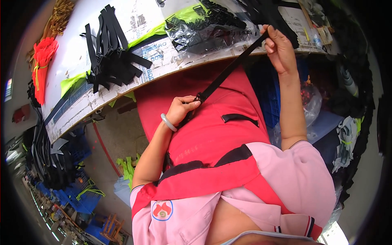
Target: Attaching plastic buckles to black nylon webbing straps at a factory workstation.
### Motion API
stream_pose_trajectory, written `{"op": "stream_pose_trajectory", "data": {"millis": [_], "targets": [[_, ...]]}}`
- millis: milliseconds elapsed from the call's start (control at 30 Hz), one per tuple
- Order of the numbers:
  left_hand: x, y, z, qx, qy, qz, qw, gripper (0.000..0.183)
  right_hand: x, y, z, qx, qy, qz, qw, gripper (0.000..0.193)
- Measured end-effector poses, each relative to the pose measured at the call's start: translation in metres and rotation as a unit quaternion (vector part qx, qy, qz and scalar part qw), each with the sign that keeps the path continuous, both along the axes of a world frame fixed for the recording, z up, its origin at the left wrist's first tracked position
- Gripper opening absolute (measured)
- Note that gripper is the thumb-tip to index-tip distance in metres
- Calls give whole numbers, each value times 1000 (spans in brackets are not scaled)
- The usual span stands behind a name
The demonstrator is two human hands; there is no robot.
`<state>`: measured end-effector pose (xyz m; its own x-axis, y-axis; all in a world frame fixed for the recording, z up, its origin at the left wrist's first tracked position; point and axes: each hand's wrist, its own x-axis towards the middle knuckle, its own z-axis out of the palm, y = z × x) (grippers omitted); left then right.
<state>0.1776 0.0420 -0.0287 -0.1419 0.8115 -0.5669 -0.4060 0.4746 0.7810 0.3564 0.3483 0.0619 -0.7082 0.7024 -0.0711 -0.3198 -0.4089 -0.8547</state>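
Observation:
A black webbing strap (230, 70) is stretched on a slant between my hands, over my red apron (196, 139). My left hand (182, 111), with a pale bangle at its wrist, pinches the lower end, where a small black piece like a buckle (199, 97) shows. Higher up and to the right, my right hand (279, 51) grips the other end between thumb and fingers, near the table's front edge. Behind that hand lie more black straps (271, 18). A clear plastic bag (192, 38) of small black parts is on the table between the two hands.
On the white worn table (157, 61) lies a bundle of black straps (110, 61), with yellow-green strips (73, 83) near it. A red bundle (43, 65) hangs at the left edge. Blue crates (83, 200) stand on the floor at lower left, beside dark hanging straps (47, 151).

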Motion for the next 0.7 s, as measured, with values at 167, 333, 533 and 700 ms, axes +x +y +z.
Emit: {"op": "stream_pose_trajectory", "data": {"millis": [167,333,533,700], "targets": [[-12,-7,-22,1,-329,156,931,21,40,61,57,122,22,-62,990,24],[-12,-9,-22,-7,-423,227,877,25,16,-6,46,181,-236,59,953,25],[-2,-14,8,-9,-53,51,997,19,-40,-108,-28,156,-294,387,860,20],[-7,-17,7,7,-82,81,993,18,-54,-142,-30,122,-278,416,857,17]]}}
